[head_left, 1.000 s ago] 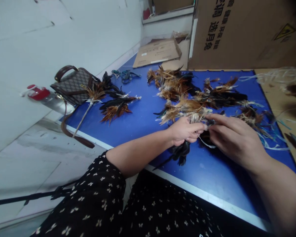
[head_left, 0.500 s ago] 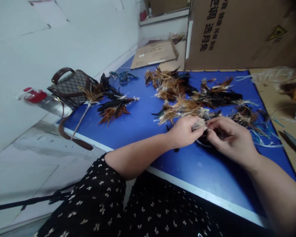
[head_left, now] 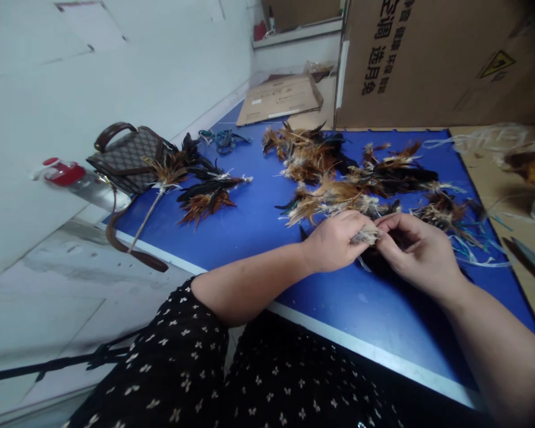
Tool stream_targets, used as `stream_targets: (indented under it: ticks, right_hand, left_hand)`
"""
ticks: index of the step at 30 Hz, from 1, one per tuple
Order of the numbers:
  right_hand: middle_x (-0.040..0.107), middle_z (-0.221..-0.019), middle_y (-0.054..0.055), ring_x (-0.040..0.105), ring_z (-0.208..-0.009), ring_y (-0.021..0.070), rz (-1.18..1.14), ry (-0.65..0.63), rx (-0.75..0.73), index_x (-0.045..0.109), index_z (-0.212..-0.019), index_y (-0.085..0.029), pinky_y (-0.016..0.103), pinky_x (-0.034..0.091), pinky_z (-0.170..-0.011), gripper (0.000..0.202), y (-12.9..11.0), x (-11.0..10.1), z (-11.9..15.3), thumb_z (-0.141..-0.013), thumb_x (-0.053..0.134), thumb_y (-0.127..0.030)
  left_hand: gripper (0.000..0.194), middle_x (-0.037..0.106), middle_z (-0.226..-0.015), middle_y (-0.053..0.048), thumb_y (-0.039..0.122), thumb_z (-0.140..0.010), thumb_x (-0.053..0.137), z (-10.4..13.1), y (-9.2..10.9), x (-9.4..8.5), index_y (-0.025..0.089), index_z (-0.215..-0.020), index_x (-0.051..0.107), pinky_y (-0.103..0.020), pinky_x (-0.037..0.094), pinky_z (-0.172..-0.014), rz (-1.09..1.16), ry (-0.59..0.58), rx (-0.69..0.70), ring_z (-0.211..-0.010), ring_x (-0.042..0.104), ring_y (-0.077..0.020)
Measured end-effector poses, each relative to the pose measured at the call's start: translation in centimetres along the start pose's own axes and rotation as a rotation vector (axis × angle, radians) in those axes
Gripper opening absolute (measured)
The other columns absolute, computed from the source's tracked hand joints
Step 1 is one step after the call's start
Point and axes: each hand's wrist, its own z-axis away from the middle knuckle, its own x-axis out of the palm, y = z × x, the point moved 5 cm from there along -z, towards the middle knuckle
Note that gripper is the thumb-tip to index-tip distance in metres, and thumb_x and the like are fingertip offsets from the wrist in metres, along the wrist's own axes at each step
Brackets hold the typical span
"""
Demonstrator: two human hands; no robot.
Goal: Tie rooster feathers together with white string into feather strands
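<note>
My left hand (head_left: 336, 241) is closed around a bundle of feathers (head_left: 366, 235), whose pale quill ends poke out between finger and thumb. Against those ends my right hand (head_left: 417, 246) makes a pinch; what its fingertips grip is too small to make out. Dark feathers hang below and between the hands, partly hidden. Just beyond them lie brown and black feather bundles (head_left: 310, 151) on the blue table (head_left: 249, 238). Blue and white strips (head_left: 479, 252) lie to the right of my right hand.
A patterned handbag (head_left: 129, 157) and a red-capped bottle (head_left: 80, 181) stand at the left, beside more feathers (head_left: 207, 205) and a stick. Scissors (head_left: 528, 258) lie at the right edge. A large cardboard box (head_left: 428, 71) stands behind.
The pale quill ends have shifted slightly right and show more clearly. My right hand's fingers have moved a little, and the dark feathers beneath have changed position.
</note>
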Motion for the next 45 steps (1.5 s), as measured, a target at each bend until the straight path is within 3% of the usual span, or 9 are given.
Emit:
stream_targets:
  ticks: [4,7,10,18,21,26,34,38,45]
  right_hand:
    - [0.082,-0.095,0.004,0.075,-0.083,0.0200,0.050,0.003,-0.033,0.071,-0.092,-0.024,0.034,0.057,-0.079,0.007,0.0,-0.2,-0.1,-0.098,0.072,-0.028]
    - [0.081,-0.097,0.004,0.075,-0.083,0.0197,-0.052,-0.039,0.019,0.070,-0.098,-0.025,0.033,0.058,-0.078,0.010,0.1,-0.2,-0.1,-0.103,0.070,-0.034]
    - [0.079,-0.093,0.003,0.072,-0.077,0.0182,-0.175,-0.064,0.092,0.070,-0.103,-0.026,0.031,0.058,-0.072,0.018,0.3,0.1,0.0,-0.107,0.071,-0.044]
    - [0.072,-0.076,0.001,0.065,-0.060,0.0173,-0.243,0.040,0.185,0.072,-0.105,-0.026,0.031,0.053,-0.055,0.024,1.0,1.1,0.7,-0.105,0.075,-0.050]
    - [0.077,-0.093,0.005,0.071,-0.072,0.0187,-0.222,0.073,0.177,0.073,-0.111,-0.026,0.033,0.059,-0.065,0.021,1.0,0.9,0.8,-0.104,0.077,-0.044]
    - [0.074,-0.101,0.004,0.069,-0.077,0.0177,-0.115,0.190,0.066,0.073,-0.108,-0.026,0.033,0.058,-0.067,0.014,1.0,0.0,0.9,-0.099,0.080,-0.034]
    - [0.074,-0.103,0.007,0.068,-0.078,0.0206,0.019,0.188,-0.092,0.077,-0.107,-0.028,0.036,0.056,-0.064,0.008,-1.3,-0.9,0.4,-0.100,0.076,-0.028]
    - [0.073,-0.099,0.007,0.069,-0.082,0.0224,0.049,0.297,-0.175,0.076,-0.103,-0.026,0.037,0.055,-0.066,0.006,-2.5,-1.7,0.4,-0.098,0.078,-0.024]
    - [0.074,-0.093,0.006,0.067,-0.072,0.0165,0.172,0.231,-0.275,0.080,-0.103,-0.023,0.030,0.052,-0.058,0.006,-2.6,-0.7,0.2,-0.098,0.080,-0.019]
  left_hand:
    - [0.009,0.068,-0.081,-0.002,0.026,-0.097,0.074,-0.3,-0.7,0.0,0.017,-0.095,0.070,-0.029,0.055,-0.077,0.326,0.027,-0.324,-0.076,0.062,-0.0133]
    - [0.024,0.045,-0.062,0.009,0.040,-0.097,0.078,-0.1,-0.7,0.8,0.018,-0.097,0.068,-0.022,0.031,-0.051,0.794,-0.048,-0.625,-0.051,0.037,-0.0064]
    - [0.036,0.034,-0.059,0.013,0.044,-0.086,0.089,-0.1,-0.1,1.4,0.018,-0.093,0.065,-0.021,0.014,-0.046,1.109,-0.085,-0.767,-0.046,0.021,-0.0028]
    - [0.041,0.034,-0.060,0.014,0.040,-0.079,0.097,-0.3,0.1,1.5,0.017,-0.086,0.064,-0.020,0.010,-0.045,1.142,0.048,-0.824,-0.046,0.019,-0.0003]
    - [0.040,0.032,-0.060,0.014,0.038,-0.082,0.096,-0.1,0.3,1.8,0.018,-0.085,0.062,-0.020,0.011,-0.045,1.139,0.008,-0.842,-0.046,0.020,-0.0006]
    - [0.040,0.033,-0.063,0.013,0.040,-0.086,0.093,0.0,0.6,2.0,0.019,-0.083,0.058,-0.021,0.010,-0.044,1.178,-0.030,-0.845,-0.046,0.020,-0.0008]
    - [0.047,0.032,-0.064,0.013,0.040,-0.083,0.095,-0.1,0.2,1.8,0.020,-0.082,0.053,-0.022,0.011,-0.044,1.169,0.047,-0.829,-0.047,0.020,-0.0005]
    - [0.048,0.032,-0.062,0.013,0.040,-0.082,0.097,-0.1,0.3,1.7,0.020,-0.082,0.053,-0.022,0.012,-0.045,1.143,0.083,-0.845,-0.047,0.021,-0.0010]
    - [0.050,0.034,-0.062,0.013,0.043,-0.083,0.096,-0.1,0.5,1.7,0.021,-0.081,0.051,-0.022,0.012,-0.045,1.096,0.085,-0.849,-0.047,0.021,-0.0007]
